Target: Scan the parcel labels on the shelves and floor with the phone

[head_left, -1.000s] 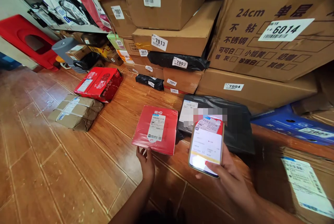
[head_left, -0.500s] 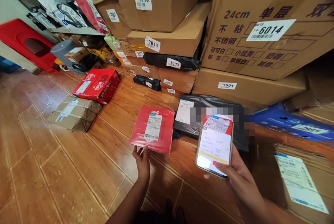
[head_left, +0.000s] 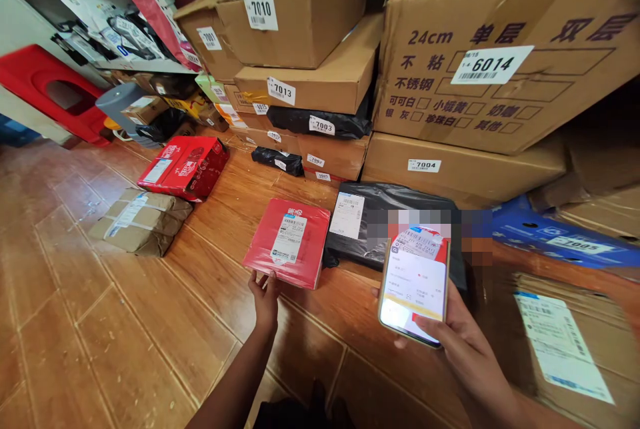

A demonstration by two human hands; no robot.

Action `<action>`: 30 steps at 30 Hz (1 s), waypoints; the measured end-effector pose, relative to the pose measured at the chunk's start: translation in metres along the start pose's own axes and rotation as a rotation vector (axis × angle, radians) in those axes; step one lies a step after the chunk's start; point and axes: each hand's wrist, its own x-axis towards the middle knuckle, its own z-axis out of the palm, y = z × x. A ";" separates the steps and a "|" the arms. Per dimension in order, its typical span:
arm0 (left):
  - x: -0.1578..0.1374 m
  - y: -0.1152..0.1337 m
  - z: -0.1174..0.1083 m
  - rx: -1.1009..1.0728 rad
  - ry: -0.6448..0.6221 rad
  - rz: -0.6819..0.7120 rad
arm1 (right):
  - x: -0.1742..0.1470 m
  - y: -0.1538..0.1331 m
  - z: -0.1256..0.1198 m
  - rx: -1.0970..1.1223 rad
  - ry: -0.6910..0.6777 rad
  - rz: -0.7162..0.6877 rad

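Observation:
My left hand (head_left: 265,297) has its fingers closed at the near edge of a flat red box (head_left: 310,242) with a white shipping label (head_left: 289,237) on top. Part of that grip is hidden under the edge. In my right hand (head_left: 461,326) is a smartphone (head_left: 413,286), its thumb over the lower part of the lit screen. The screen shows a label on red above a white panel. Behind the phone lies a black plastic-wrapped parcel (head_left: 385,199) with a white label, partly covered by a blurred patch.
Stacked cardboard boxes (head_left: 305,36) stand at the back, a large carton (head_left: 425,106) to their right. Left on the wooden floor (head_left: 150,316) are another red box (head_left: 175,169) and a brown wrapped parcel (head_left: 163,222). A flattish brown carton (head_left: 600,322) lies at right.
The view has shifted slightly, so most things sit a little further left. My left hand stays at the red box's edge, and the phone remains in my right hand.

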 end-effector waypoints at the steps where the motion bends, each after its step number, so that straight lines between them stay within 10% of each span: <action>1: 0.000 0.000 0.000 0.002 -0.003 -0.001 | 0.000 -0.001 -0.001 0.001 0.001 -0.001; 30: 0.015 0.001 0.008 0.051 -0.037 0.072 | 0.000 0.013 -0.003 0.271 -0.068 0.071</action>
